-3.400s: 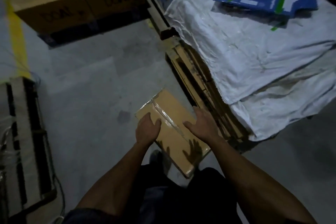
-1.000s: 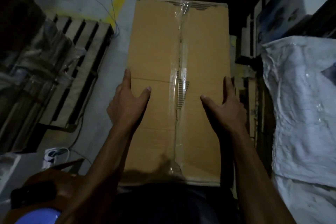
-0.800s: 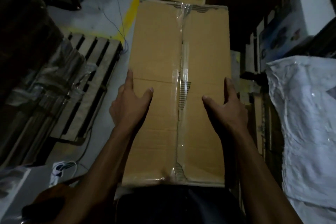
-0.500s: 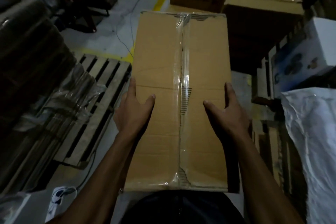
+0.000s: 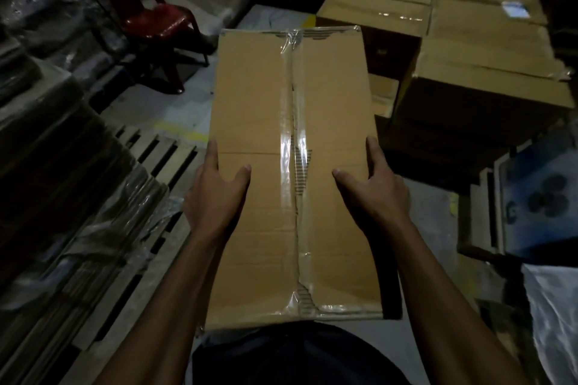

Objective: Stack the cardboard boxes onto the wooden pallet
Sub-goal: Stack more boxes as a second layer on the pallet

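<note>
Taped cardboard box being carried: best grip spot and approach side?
Take the cardboard box on its two long side edges, about midway along, coming in from left and right. It is long and narrow, with a taped seam along the top offering nothing to grip. The left hand and right hand hold it so, thumbs on top.

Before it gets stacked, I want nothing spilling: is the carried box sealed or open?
Sealed. The cardboard box has its top flaps closed, with clear tape running along the centre seam.
</note>
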Demonstrator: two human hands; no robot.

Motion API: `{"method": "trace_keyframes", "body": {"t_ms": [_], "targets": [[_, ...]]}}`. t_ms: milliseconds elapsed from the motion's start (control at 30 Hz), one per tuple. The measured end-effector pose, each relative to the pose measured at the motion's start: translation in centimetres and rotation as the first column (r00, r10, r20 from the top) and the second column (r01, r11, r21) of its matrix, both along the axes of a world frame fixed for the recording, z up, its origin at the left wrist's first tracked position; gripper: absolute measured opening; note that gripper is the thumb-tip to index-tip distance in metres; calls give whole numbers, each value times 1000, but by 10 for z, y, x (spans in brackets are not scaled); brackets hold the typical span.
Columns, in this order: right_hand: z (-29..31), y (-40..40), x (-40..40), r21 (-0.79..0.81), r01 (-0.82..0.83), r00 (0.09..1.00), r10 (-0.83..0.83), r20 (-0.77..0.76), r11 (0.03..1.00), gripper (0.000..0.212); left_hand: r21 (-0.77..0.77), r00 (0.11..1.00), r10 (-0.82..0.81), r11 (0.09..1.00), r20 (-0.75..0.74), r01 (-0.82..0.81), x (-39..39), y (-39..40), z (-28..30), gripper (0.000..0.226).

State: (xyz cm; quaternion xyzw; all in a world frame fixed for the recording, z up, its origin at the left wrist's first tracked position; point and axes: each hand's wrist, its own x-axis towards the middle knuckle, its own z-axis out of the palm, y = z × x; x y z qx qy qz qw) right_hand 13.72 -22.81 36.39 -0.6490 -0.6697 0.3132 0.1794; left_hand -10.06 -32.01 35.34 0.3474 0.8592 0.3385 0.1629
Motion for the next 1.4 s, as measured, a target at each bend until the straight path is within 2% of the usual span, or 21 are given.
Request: {"method": "trace_keyframes", "body": {"t_ms": [200,367,633,933,1400], "targets": [[-4,99,-60,17,41,999,-41,33,999,92,15,1000,1,1000,-16,0,-60,104,-7,82],[-16,188,-128,20,119,993,-119,26,993,93,-8,997,-69,998,-40,69,-131,209,-15,81],[-3,299,-215,7,245,968,-245,52,970,91,-63,983,-179,982,-52,176,-224,352,3,82],[0,424,-261,39,299,953,-300,36,954,91,-65,970,-236,970,-51,232,-270,489,8,82],[-3,670,-287,-14,380,924,-381,-36,925,89,-56,947,-315,948,-57,312,-297,762,10,81]]}}
